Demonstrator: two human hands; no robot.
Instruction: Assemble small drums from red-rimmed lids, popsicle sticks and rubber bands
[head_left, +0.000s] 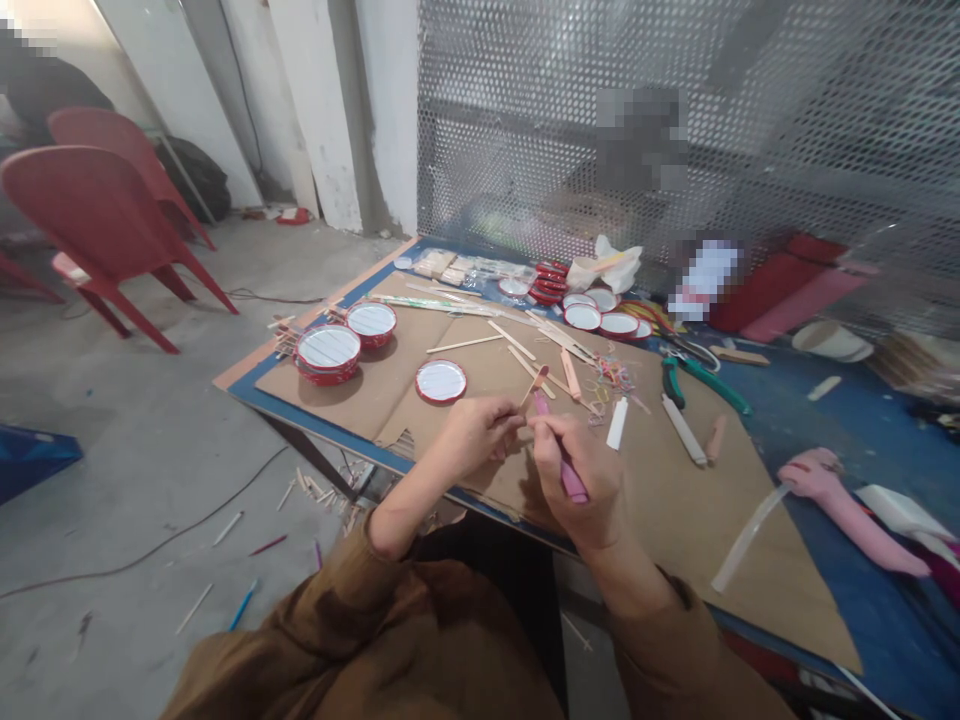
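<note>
The right hand (589, 475) is gripping a pink tool (574, 484) in closed fingers; the left hand (480, 435) is pinching a thin stick (531, 390). Both items are being held above the cardboard (495, 465), their upper ends close together. Beyond the left hand, a red-rimmed lid (441, 382) is lying flat; farther off, red tins (552, 283) are standing stacked.

pink tool (574, 484) and wooden stick (535, 383), tilted above cardboard (660, 500)
</note>
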